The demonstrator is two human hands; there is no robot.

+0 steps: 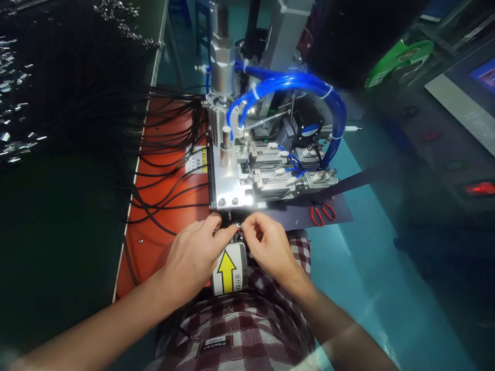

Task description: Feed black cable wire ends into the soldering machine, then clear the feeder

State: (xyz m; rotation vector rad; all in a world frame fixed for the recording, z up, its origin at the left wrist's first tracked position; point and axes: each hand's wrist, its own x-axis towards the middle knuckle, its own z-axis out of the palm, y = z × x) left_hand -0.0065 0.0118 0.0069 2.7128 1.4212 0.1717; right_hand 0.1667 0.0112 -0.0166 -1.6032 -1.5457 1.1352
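Both hands meet at the front edge of a metal machine (232, 188), over a small spot with tiny coloured wires (238, 227). My left hand (197, 247) is closed, its thumb and index finger reaching the wires from the left. From the right, my right hand (268, 242) pinches with thumb and index finger at the same spot; the wire ends there are too small to make out fully. Just below the fingertips lies a white plate with a yellow arrow (227, 273), partly covered by my left hand.
Black cables (170, 175) cross the orange surface (158, 226) on the left. Red-handled scissors (324, 213) lie right of the hands on a dark sheet (344, 208). Blue air tubes (297, 80) arch over the machine. A control panel (456, 149) stands at the right.
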